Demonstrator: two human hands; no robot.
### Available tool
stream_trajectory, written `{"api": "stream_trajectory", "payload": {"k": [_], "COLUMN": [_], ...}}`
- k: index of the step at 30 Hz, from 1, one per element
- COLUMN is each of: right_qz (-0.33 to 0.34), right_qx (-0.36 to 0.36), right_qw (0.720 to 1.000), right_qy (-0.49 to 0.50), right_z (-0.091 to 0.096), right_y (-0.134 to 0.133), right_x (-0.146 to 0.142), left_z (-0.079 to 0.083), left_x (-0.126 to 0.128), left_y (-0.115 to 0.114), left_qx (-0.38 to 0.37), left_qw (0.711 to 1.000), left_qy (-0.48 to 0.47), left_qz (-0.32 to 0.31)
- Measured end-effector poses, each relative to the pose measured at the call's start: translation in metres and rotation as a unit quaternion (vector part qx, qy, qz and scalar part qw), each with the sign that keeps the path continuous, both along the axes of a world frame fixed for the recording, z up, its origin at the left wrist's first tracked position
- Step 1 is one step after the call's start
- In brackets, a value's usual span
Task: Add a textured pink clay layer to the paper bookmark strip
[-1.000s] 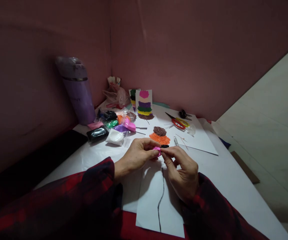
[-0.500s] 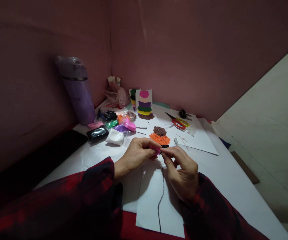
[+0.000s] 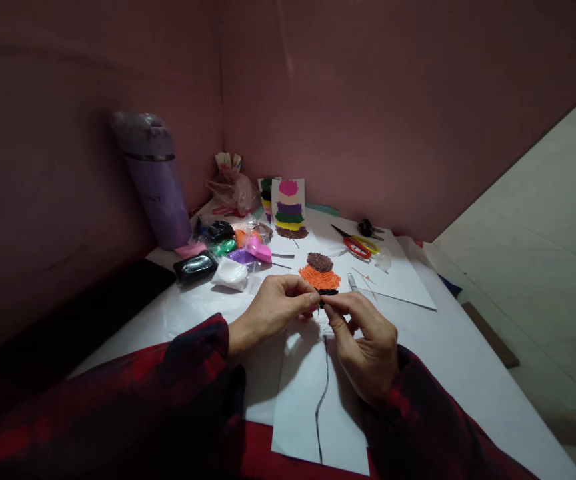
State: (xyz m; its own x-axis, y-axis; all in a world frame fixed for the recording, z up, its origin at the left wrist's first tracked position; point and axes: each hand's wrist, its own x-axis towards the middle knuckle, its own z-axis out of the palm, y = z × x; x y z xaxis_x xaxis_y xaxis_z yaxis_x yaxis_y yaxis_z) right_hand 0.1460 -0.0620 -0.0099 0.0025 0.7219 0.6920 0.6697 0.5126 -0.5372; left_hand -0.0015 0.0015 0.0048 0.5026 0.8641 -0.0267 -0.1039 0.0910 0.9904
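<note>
My left hand (image 3: 273, 310) and my right hand (image 3: 365, 340) meet fingertip to fingertip above a white paper sheet (image 3: 318, 407) that bears a black drawn line. Both are closed in a pinch. Earlier a small pink clay lump showed between them; now my fingers hide it. Just beyond my fingertips on the paper lie an orange clay patch (image 3: 319, 277), a brown patch (image 3: 319, 261) above it and a small black patch (image 3: 329, 292).
Bagged clay pieces (image 3: 228, 250) in black, white, green, purple and pink lie at left. A purple tumbler (image 3: 155, 180) stands by the wall. A card with coloured clay stripes (image 3: 289, 208) leans at the back. Red-and-yellow scissors (image 3: 358, 245) lie to the right.
The pink clay lump seen between my fingertips has slipped out of sight as my fingers closed over it. Both hands stayed in place.
</note>
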Motion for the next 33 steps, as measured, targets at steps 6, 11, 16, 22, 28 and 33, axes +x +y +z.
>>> {"api": "stream_trajectory", "payload": {"k": [6,11,16,22,28,33], "right_qz": [0.001,0.0,0.006,0.002,0.005,0.011], "right_qx": [-0.003,-0.004,-0.007,-0.003,-0.01,-0.011], "right_qw": [1.0,1.0,1.0,1.0,1.0,1.0], "right_qy": [0.001,0.005,0.003,-0.002,0.003,-0.003], "right_z": [0.0003,-0.0007,-0.0012,0.001,-0.0002,0.0009], "right_y": [0.0001,0.0003,0.0009,0.0007,0.0003,0.0], "right_x": [-0.0005,-0.0002,0.0005,-0.0004,-0.0003,-0.0001], "left_z": [-0.005,-0.0054,-0.0047,-0.0063,-0.0069,-0.0042], "left_x": [0.0017,0.0029,0.0028,0.001,0.0019,0.0015], "left_y": [0.0035,0.0029,0.001,0.0022,0.0023,0.0009], "left_qx": [-0.018,-0.025,-0.029,-0.009,-0.004,-0.02], "left_qw": [0.999,0.999,0.999,0.999,0.999,0.999], "left_qy": [-0.027,-0.031,-0.04,-0.039,-0.046,-0.029], "left_qz": [0.01,0.0,0.006,0.003,0.011,0.014]}}
